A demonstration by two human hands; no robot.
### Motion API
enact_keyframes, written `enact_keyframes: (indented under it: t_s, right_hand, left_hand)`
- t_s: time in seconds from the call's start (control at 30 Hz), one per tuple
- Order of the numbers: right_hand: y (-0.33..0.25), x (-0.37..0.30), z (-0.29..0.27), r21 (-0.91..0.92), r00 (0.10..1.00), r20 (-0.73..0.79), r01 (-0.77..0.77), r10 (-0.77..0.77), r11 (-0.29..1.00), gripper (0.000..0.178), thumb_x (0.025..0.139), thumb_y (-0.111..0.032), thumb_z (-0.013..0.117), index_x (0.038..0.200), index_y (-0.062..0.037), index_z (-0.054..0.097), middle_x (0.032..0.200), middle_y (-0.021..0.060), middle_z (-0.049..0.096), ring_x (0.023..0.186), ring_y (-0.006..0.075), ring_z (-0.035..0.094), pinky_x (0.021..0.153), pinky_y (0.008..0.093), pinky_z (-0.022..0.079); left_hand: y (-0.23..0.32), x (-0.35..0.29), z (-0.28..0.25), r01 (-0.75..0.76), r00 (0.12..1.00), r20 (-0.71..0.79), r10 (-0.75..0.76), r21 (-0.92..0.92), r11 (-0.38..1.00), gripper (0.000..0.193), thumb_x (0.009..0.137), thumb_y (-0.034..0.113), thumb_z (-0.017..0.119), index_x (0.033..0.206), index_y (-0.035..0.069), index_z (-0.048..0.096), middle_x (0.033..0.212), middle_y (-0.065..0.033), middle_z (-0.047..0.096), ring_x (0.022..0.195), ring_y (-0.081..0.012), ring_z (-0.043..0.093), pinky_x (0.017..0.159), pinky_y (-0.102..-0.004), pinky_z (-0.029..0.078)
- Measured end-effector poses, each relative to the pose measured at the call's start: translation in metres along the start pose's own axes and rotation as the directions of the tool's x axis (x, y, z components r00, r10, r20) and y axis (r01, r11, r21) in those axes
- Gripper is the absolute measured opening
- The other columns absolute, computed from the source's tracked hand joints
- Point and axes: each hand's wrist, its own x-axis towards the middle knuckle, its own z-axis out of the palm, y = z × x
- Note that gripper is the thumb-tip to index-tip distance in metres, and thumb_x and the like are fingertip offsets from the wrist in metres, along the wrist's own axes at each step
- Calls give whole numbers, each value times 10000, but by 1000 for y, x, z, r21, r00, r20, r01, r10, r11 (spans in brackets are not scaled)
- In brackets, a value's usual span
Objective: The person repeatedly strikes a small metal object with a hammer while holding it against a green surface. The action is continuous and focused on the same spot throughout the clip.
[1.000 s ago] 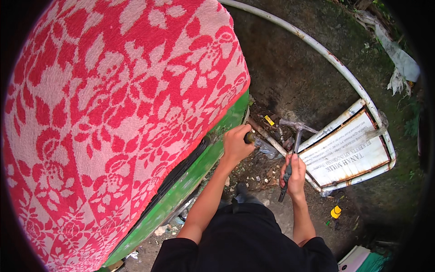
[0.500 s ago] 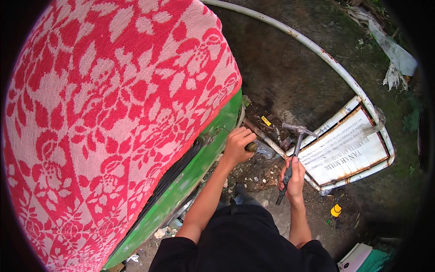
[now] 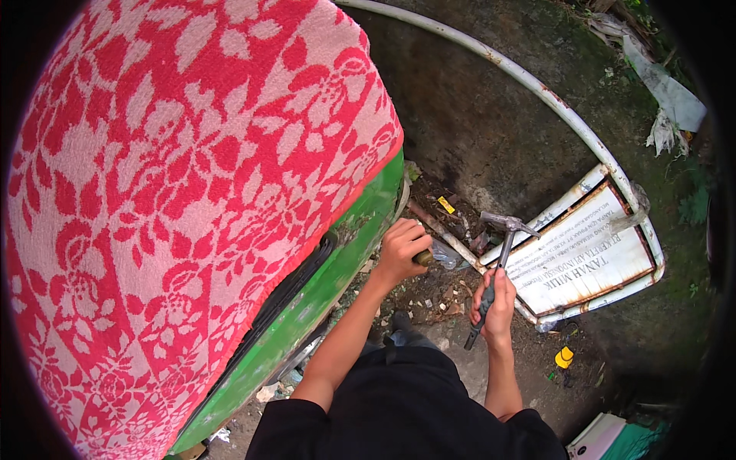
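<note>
My right hand (image 3: 497,303) is closed around the dark grip of a hammer (image 3: 506,238). Its metal head points up and away from me, just above the corner of a white sign panel. My left hand (image 3: 401,251) is wrapped round a hand tool with a rounded olive-brown handle (image 3: 423,257). Only the handle's butt shows below my fingers; the working end is hidden, so its kind is unclear. That hand is close beside the green painted panel (image 3: 368,211), at its scuffed upper part, with the hammer apart from it.
A red and pink floral cloth (image 3: 192,192) covers the large green body on the left. To the right, a curved white rusty pipe (image 3: 552,100) frames the white sign panel (image 3: 586,257). Litter, stones and a yellow scrap (image 3: 564,357) lie on the ground.
The view has shifted slightly. A thin metal piece that showed between my left hand and the green panel is no longer visible. Both hands keep their grips.
</note>
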Motion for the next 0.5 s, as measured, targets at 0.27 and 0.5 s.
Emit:
enact_keyframes:
  t_s: [0.27, 0.5]
  right_hand:
    - [6, 7, 0, 34, 1000, 19, -20, 19, 999, 398, 1065, -448, 375, 898, -90, 431, 531, 48, 468, 323, 89, 367, 311, 241, 324]
    - [8, 2, 2, 40, 999, 28, -18, 17, 999, 393, 1064, -445, 382, 903, -90, 436, 530, 53, 471, 323, 92, 371, 309, 241, 319]
  left_hand:
    - [-21, -1, 9, -4, 999, 50, 8, -79, 997, 235, 574, 12, 702, 691, 36, 500, 711, -80, 483, 701, -285, 536, 670, -392, 431]
    - [-4, -5, -8, 7, 987, 162, -6, -4, 1000, 285, 531, 43, 711, 736, 55, 514, 744, -69, 502, 755, -282, 553, 688, -405, 438]
